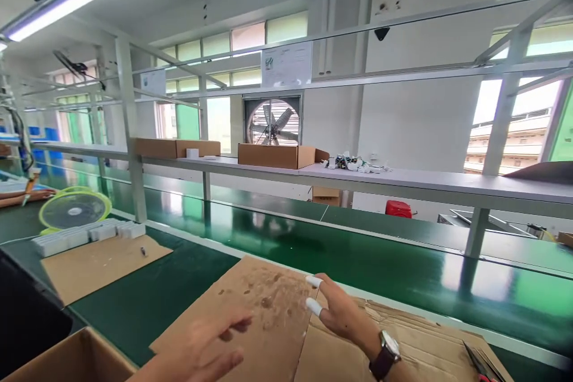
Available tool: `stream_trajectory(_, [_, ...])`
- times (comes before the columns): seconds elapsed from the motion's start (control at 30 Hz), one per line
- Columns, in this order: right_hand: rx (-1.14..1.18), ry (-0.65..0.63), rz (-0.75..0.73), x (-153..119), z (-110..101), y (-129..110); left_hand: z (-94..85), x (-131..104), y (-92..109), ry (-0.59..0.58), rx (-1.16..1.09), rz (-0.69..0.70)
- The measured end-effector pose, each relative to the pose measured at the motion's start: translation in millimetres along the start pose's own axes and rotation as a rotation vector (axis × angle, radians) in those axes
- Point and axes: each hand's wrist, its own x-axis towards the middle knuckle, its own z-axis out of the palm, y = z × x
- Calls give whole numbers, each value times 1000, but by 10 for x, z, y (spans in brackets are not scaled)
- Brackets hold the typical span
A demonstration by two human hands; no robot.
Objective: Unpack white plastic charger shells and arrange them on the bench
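Both of my hands are over flattened cardboard (250, 322) on the green bench. My left hand (210, 340) is slightly blurred at the lower middle, its thumb apart from its fingers and nothing visible in it. To the right, my right hand (338, 310) reaches in with two digits spread, each tipped with a white finger cover (314, 307). No object shows between them. A wristwatch (385, 353) with a dark strap is on the right wrist. Scissors with red on the handles (481, 364) lie on the cardboard's right end, beside what look like tweezers.
An open cardboard box (85, 355) stands at the lower left. Beyond it, white small boxes (80, 237) line another cardboard sheet, near a green-rimmed fan (75, 210). A raised shelf (416, 182) behind the bench bears cartons and a small heap of white parts (353, 162).
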Motion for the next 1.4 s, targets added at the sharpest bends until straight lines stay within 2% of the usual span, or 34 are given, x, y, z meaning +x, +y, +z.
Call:
stream_trajectory(0.07, [-2,92,35,-83,-227,92,-10,348,118,35,-15,59])
stream_trajectory(0.17, [-39,205,51,-119,-517,189,68,829,257,112,-35,180])
stream_trajectory(0.33, [-156,392,-16,68,-992,250,226,1543,520,234,61,449])
stream_trajectory(0.43, [-239,528,-86,220,-1171,377,289,1988,646,396,166,661])
stream_trajectory(0.57, [-361,646,-230,433,-1301,606,314,2635,784,691,292,860])
stream_trajectory(0.7, [-407,725,-395,726,-1606,640,223,3246,1026,971,374,920])
stream_trajectory(0.73, [-402,728,-425,808,-1724,616,195,3370,1092,1010,394,911])
stream_trajectory(0.8, [-389,705,-452,964,-1990,554,151,3556,1212,1015,429,850])
stream_trajectory(0.87, [-364,646,-429,1090,-2268,487,118,3638,1319,927,434,702])
stream_trajectory(1.0, [-280,514,-334,1229,-2843,309,19,3553,1580,594,323,320])
stream_trajectory(1.07, [-245,441,-298,1275,-3145,182,-66,3464,1739,461,233,225])
stream_trajectory(1.13, [-220,359,-261,1335,-3440,45,-171,3380,1887,376,126,171])
stream_trajectory(1.27, [-170,219,-119,1549,-3917,-155,-446,3221,2072,328,-135,56])
stream_trajectory(1.4, [-32,127,92,1897,-4177,-143,-830,3093,2052,371,-434,-131])
